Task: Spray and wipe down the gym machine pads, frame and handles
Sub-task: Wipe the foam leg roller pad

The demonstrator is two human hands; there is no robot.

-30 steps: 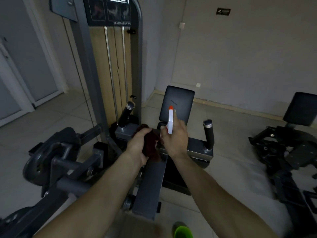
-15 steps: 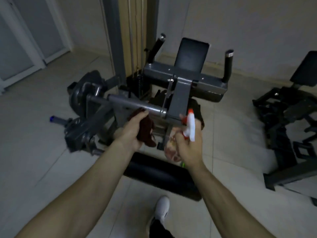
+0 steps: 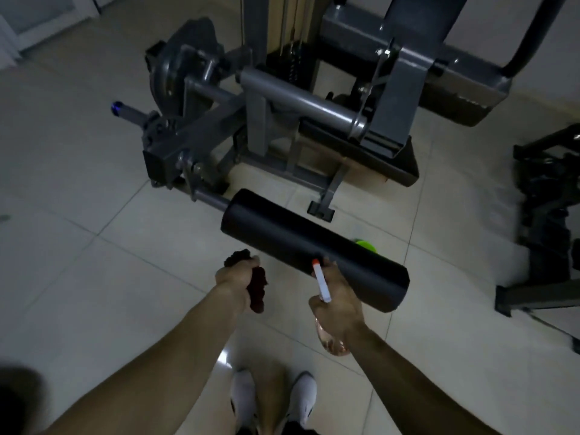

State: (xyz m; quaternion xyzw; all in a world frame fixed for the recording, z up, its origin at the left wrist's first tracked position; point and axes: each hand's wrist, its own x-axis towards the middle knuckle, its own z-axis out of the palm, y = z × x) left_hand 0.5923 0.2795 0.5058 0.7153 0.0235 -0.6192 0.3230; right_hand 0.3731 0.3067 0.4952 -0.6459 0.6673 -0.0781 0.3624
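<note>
A black cylindrical roller pad (image 3: 301,243) of the grey gym machine (image 3: 282,120) lies low across the middle, just beyond my hands. My left hand (image 3: 237,277) grips a bunched dark red cloth (image 3: 256,288), held just short of the roller's near side. My right hand (image 3: 337,301) grips a spray bottle (image 3: 321,284) with a white head and orange nozzle. The nozzle points at the roller pad from very close. The bottle's clear pinkish body (image 3: 332,339) hangs below my wrist.
Another dark machine frame (image 3: 546,221) stands on the tiled floor at the right. A green object (image 3: 365,245) peeks out behind the roller pad. My white shoes (image 3: 273,400) are at the bottom. A weight-stack column (image 3: 288,26) rises at the back.
My view has tilted down from the seat and upper frame to the low roller pad. Both hands dropped lower, and the spray nozzle now points at the roller.
</note>
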